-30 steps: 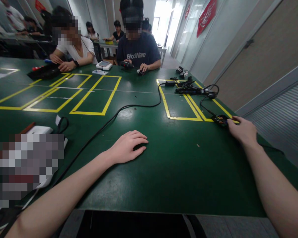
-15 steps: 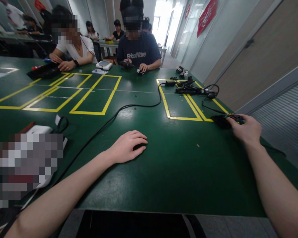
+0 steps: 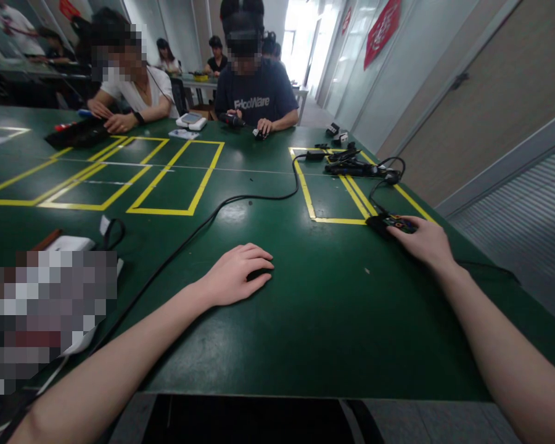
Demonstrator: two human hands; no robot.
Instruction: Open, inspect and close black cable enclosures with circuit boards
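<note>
My left hand point(image 3: 238, 275) rests palm down on the green table point(image 3: 300, 333), thumb and fingers slightly curved and apart, holding nothing. Over at the right, my right hand point(image 3: 428, 242) grips a black device with coloured parts point(image 3: 401, 224), perhaps a circuit board or wires; its exact kind is too small to make out. The thumb lies on its near side, and the other fingers are mostly hidden. A black cable runs from the device toward the dark tangle of gear beyond it.
Behind the right hand lies a heap of black cables and gear point(image 3: 349, 163) on yellow tape rectangles point(image 3: 337, 221). A long black cable point(image 3: 192, 237) crosses the table. Blurred-out white items stand at left. Two people sit opposite, one with a power drill point(image 3: 232, 119), one with a black tray point(image 3: 78, 132).
My right hand has moved left across the table with the black device, which now lies at the tape's near corner. My left hand stays where it was.
</note>
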